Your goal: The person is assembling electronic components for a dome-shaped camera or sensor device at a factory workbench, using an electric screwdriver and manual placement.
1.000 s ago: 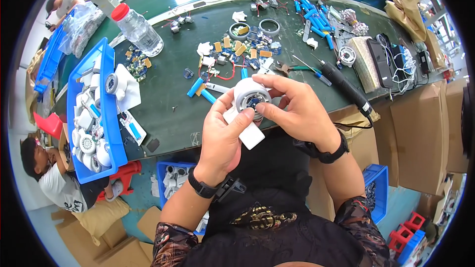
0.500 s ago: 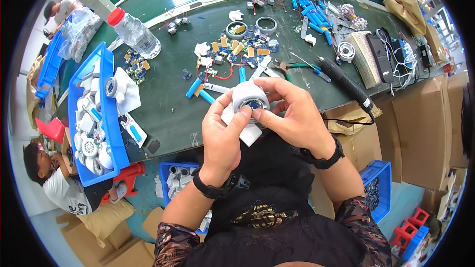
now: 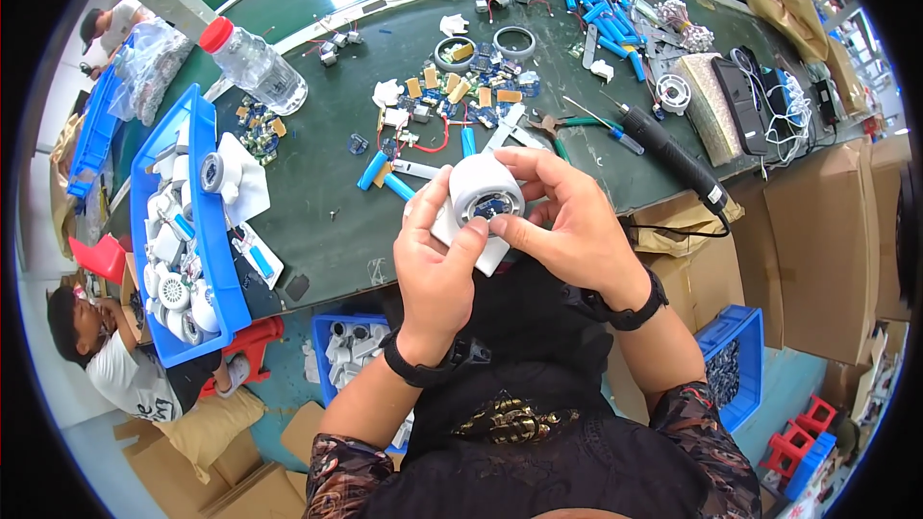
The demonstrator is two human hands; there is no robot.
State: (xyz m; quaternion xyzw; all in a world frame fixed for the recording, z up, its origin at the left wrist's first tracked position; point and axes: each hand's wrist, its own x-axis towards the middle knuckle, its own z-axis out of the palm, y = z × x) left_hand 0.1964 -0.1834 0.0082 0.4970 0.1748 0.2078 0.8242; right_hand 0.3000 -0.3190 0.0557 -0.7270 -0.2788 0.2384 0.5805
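Observation:
Between my two hands is a white handheld fan (image 3: pixel 478 179), its round head showing an open ring with a blue circuit board (image 3: pixel 493 207) inside. My left hand (image 3: pixel 433 264) grips the fan from the left, thumb at the ring's lower edge. Opposite it, my right hand (image 3: pixel 567 221) is closed round the other side, its thumb tip beside the left one at the opening. The fan's flat white handle slants down behind my fingers, partly hidden. Beyond my hands lie blue cylindrical batteries (image 3: pixel 373 170) and grey strips on the green bench.
A blue bin (image 3: pixel 226 274) of white fan parts stands at the left, near a red-capped bottle (image 3: pixel 260 67). Circuit boards with tan pads (image 3: pixel 460 91) lie mid-bench. A black electric screwdriver (image 3: pixel 673 156), pliers (image 3: pixel 562 125) and more batteries (image 3: pixel 606 19) lie right. A co-worker (image 3: pixel 115 356) sits at lower left.
The fan has turned slightly in my hands, its handle now tucked closer behind my fingers. Both thumbs stay at the ring's opening.

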